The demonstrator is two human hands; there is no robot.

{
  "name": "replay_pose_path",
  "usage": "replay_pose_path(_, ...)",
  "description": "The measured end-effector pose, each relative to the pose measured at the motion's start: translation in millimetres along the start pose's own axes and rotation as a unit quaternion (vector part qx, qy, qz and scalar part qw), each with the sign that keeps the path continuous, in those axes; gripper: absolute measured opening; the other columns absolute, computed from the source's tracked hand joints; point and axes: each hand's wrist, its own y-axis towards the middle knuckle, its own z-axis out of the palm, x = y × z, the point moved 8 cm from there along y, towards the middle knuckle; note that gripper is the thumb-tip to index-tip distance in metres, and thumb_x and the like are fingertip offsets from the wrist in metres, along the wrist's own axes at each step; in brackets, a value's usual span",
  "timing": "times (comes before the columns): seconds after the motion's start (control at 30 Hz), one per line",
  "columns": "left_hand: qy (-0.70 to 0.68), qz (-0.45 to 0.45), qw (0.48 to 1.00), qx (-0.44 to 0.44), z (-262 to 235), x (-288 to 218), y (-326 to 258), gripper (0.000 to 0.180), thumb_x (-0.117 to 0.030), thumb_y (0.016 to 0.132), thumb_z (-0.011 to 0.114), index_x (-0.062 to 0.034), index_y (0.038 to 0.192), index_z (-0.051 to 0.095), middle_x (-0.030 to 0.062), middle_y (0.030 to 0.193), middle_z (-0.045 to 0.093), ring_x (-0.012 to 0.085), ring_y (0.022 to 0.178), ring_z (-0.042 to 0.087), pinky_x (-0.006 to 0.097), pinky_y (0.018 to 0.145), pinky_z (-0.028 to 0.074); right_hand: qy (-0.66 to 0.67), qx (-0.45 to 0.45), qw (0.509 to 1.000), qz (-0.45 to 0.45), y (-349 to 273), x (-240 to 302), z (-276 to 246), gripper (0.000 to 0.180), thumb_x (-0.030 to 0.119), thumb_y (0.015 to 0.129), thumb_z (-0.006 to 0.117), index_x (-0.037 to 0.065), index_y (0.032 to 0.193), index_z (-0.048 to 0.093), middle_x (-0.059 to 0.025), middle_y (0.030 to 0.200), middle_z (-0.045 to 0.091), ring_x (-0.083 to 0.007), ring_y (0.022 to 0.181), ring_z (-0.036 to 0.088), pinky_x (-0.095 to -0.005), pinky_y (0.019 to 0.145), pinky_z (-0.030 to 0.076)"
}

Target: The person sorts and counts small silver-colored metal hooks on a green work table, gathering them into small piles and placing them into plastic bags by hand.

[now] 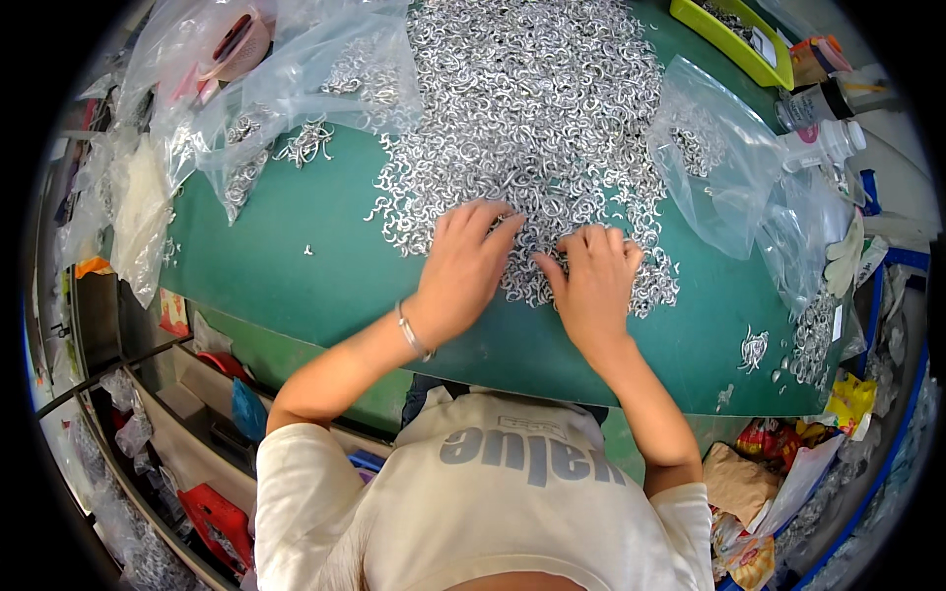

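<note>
Spreading across the middle of a green table top (296, 266), a large heap of small silver metal hooks (532, 98) reaches from the far edge down to the person's two hands, which lie flat on its near fringe. The left hand (468, 261), a thin bracelet (412, 333) on its wrist, rests palm down with fingers loosely spread over the pieces, clasping nothing that can be seen. The right hand (593, 276) lies just beside it, fingers extended and pressed onto the hooks, likewise gripping nothing visible. Clear plastic bags (296, 89) holding more hooks sit to the left, another clear bag (714, 167) to the right. A yellow-green tray (734, 44) and white bottles (823, 143) stand at the far right.
</note>
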Motion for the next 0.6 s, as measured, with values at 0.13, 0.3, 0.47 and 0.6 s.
replay_pose_path(0.13,0.038,0.004,0.999,-0.013,12.6,8.6,32.4,0.033,-0.007,0.08,0.064,-0.0061,0.112,0.06,0.0071,0.106,0.054,0.0259,0.099,0.05,0.037,0.082,0.037,0.002,0.015,1.0,0.0,3.0,6.5,4.9,0.016,0.019,0.077,0.07,0.006,0.083,0.061,-0.0063,0.089,0.052,-0.0246,0.09,0.047,-0.0408,0.082,0.032)
replay_pose_path(0.3,0.093,0.027,0.995,0.018,25.6,11.0,44.0,0.028,-0.009,0.077,0.067,-0.0073,0.104,0.062,0.0056,0.104,0.053,0.0238,0.096,0.049,0.037,0.079,0.036,0.044,0.032,0.998,-0.009,-1.2,3.1,6.1,0.012,0.014,0.078,0.067,0.007,0.083,0.06,-0.0059,0.09,0.052,-0.024,0.09,0.047,-0.041,0.082,0.032)
replay_pose_path(0.47,0.088,0.034,0.995,0.022,20.1,13.8,41.0,0.021,-0.008,0.075,0.068,-0.0081,0.095,0.062,0.0044,0.102,0.053,0.0235,0.096,0.05,0.037,0.079,0.036,0.059,0.025,0.997,-0.037,-2.3,6.1,5.0,0.009,0.012,0.078,0.065,0.007,0.084,0.06,-0.0057,0.087,0.052,-0.0241,0.088,0.047,-0.0409,0.082,0.032)
replay_pose_path(0.6,0.026,0.041,0.999,0.003,10.4,14.3,40.3,0.019,-0.008,0.075,0.068,-0.0083,0.094,0.062,0.0043,0.099,0.056,0.0231,0.093,0.052,0.036,0.078,0.037,0.125,-0.009,0.992,-0.02,-0.4,-2.9,-3.9,0.01,0.008,0.079,0.066,0.005,0.087,0.06,-0.0049,0.081,0.056,-0.0212,0.079,0.051,-0.0362,0.076,0.037)
